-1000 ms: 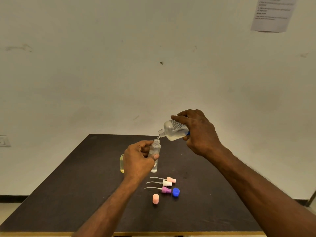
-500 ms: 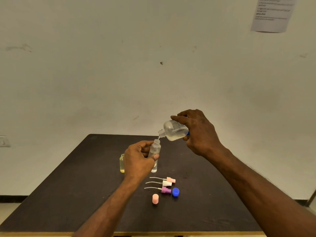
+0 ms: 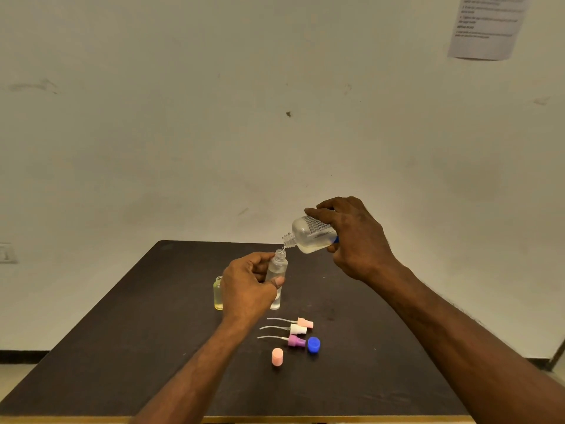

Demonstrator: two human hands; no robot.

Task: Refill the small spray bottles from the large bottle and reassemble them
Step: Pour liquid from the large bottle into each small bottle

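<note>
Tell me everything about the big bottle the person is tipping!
The large bottle is clear plastic with a printed label and a threaded neck with no cap on. It holds a little clear liquid. The right hand grips it in the air, tipped sideways with its mouth down, just above the open small spray bottle that the left hand holds.

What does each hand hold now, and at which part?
The left hand holds a small clear bottle around its body, upright. The right hand holds the large bottle around its body, tilted, mouth over the small one.
</note>
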